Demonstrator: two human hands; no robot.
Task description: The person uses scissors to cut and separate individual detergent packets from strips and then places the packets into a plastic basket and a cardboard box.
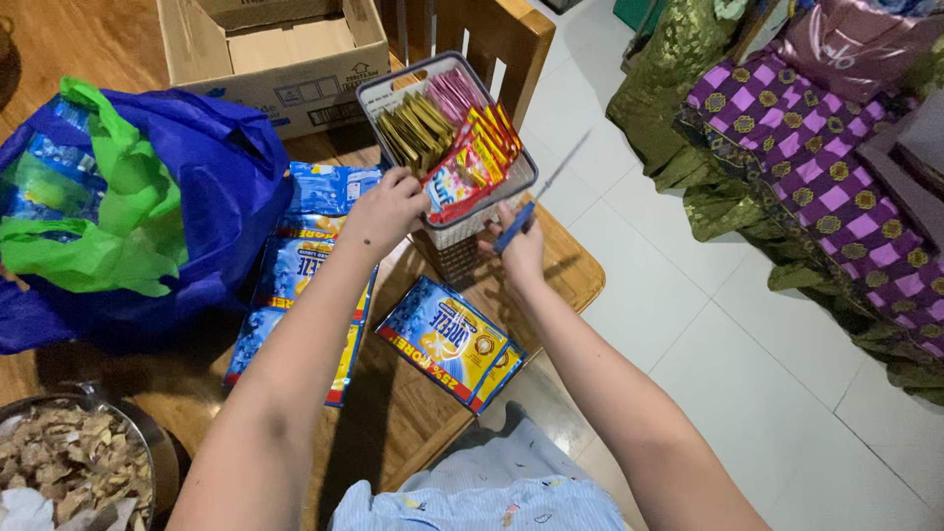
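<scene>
pinched between thumb and fingers of the left hand (386,211) is a red and pink sachet (454,187), held at the near end of a row of sachets standing in a white plastic basket (492,218). the right hand (521,251) is closed around the blue handle of a pair of scissors (541,192), whose thin blades point up and away to the right, past the basket's rim and over the tiled floor (688,285); the hand sits just below the basket's near corner.

the basket rests tilted at the edge of a wooden table (403,413), near the back of a wooden chair (501,34). inside it stand three groups of sachets: olive-gold ones (413,133) on the left, pink ones (454,93) at the far end, and red and yellow ones (489,133) along the right side.

on the table below the hands lies a blue and yellow detergent packet (447,342), with a longer strip of the same blue packets (305,275) just beside it, partly under the left forearm. to the left sits a blue plastic bag (221,167) with a green bag (108,236) inside it. behind them stands an open cardboard box (285,69). a metal bowl of brownish dried pieces (69,457) sits at the lower left corner. folded patterned cloths in green (688,59) and purple (816,167) lie on the right.
</scene>
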